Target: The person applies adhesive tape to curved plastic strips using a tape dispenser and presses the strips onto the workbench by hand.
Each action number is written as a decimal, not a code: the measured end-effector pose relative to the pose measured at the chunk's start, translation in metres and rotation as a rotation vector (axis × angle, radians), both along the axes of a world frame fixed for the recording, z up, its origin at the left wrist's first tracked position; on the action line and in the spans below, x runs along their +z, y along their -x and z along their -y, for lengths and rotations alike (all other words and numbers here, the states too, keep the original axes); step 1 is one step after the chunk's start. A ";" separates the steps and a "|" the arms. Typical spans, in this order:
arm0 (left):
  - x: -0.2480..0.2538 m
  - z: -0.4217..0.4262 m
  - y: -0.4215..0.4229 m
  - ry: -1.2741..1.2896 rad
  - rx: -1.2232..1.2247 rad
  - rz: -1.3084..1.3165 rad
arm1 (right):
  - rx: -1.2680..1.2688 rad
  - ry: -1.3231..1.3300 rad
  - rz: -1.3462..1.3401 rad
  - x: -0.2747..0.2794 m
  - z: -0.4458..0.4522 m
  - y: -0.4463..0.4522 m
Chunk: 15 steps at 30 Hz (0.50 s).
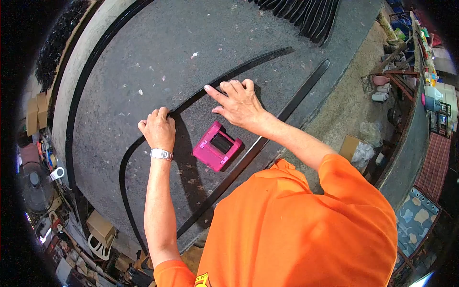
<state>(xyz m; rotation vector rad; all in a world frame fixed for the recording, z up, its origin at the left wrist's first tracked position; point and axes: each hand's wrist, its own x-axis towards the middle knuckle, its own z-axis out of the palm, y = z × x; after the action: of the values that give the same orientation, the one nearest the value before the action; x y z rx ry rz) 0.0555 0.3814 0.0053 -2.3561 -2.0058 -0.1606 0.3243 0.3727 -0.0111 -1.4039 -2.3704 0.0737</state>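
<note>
A long thin black strip curves over the dark grey tabletop. My left hand, below a metal wristwatch, is closed on this strip, its fingers curled down. Farther right along the strip, my right hand has its index finger stretched out to the strip's edge and its other fingers bent and apart. Below and between the hands lies a pink tool or holder with a black middle part. A straight dark bar runs diagonally in front of my body.
Pleated black strips lie in a bundle at the table's far edge. Another long black band curves along the left side. A fan and cardboard box stand at the lower left, a wooden-framed rack at the right.
</note>
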 end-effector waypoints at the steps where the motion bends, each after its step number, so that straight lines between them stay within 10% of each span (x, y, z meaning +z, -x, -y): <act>1: 0.000 0.000 0.000 0.001 0.002 0.001 | -0.002 0.002 0.008 0.000 0.000 0.000; 15: -0.003 0.002 0.003 -0.038 -0.069 -0.068 | -0.330 -0.003 0.151 0.010 0.014 -0.101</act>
<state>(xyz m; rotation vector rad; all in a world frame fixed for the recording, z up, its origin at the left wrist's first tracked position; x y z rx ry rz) 0.0521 0.3798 0.0022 -2.3752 -1.8757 -0.1182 0.4249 0.3583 -0.0010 -1.8363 -2.2151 -0.1294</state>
